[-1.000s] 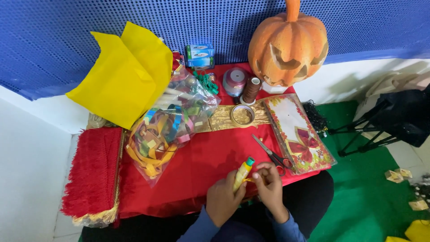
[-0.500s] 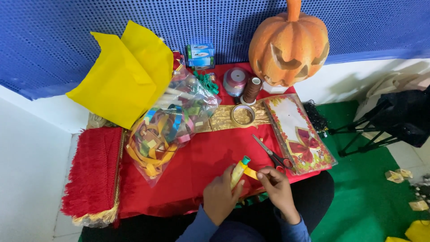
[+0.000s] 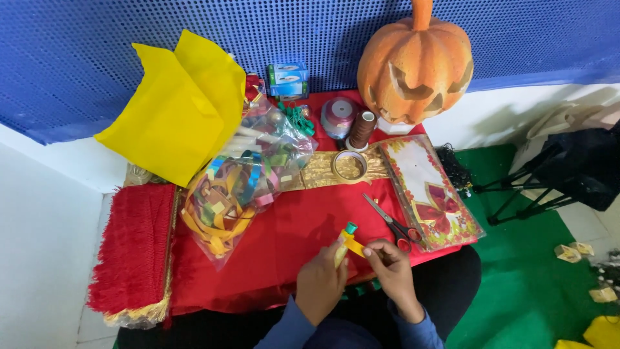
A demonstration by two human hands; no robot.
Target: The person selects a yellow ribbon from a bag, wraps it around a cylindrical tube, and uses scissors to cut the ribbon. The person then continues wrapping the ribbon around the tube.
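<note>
Red cloth covers the low worktop [image 3: 290, 239] where I sit, and on it, from large to small: the carved orange pumpkin lantern [image 3: 415, 64] at the back, the folded yellow paper sheet [image 3: 177, 106] on the left, the clear plastic bag of coloured paper strips [image 3: 242, 184], and the red-handled scissors [image 3: 391, 223] just beside my right hand [image 3: 391, 274]. My left hand [image 3: 321, 284] has its grip closed around a small yellow glue bottle with a green cap [image 3: 342, 245], held near the worktop's front edge. My right hand pinches one end of a short yellow paper strip [image 3: 354, 245] that touches the bottle. I judge this to be the gluing step; the next move calls for steady fingers. Open room lies on the bare cloth ahead; the scissors crowd the right.
</note>
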